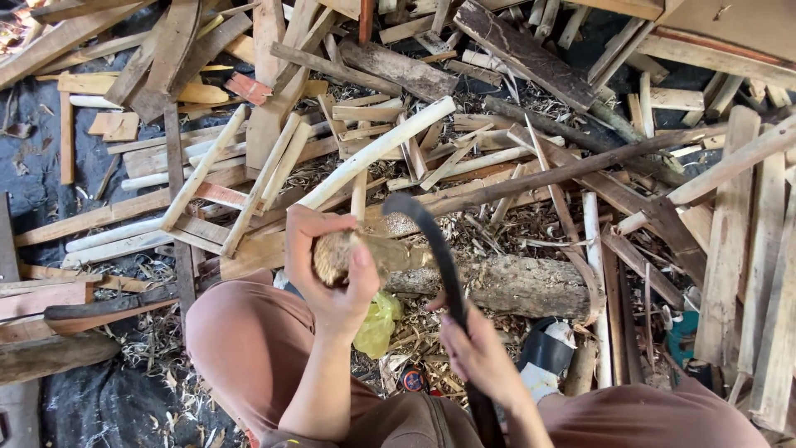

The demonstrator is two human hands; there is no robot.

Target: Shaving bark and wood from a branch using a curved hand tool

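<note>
My left hand [330, 274] grips the near end of a long pale wooden stick [377, 148] that slants up and away to the right. My right hand [477, 353] holds the handle of a dark curved blade [431, 241], whose hooked tip rises beside the stick, just right of my left hand. Below both lies a thick bark-covered log [506, 284], crosswise in front of my knees. My legs in brown trousers [249, 340] fill the bottom of the view.
Planks, slats and peeled sticks [249, 174] lie piled all around on black sheeting [33, 182]. Wood shavings [497, 224] cover the ground. A yellow plastic bag [377, 325] sits under my left hand. A machete-like tool [108, 305] lies at left. Upright boards [730, 249] stand at right.
</note>
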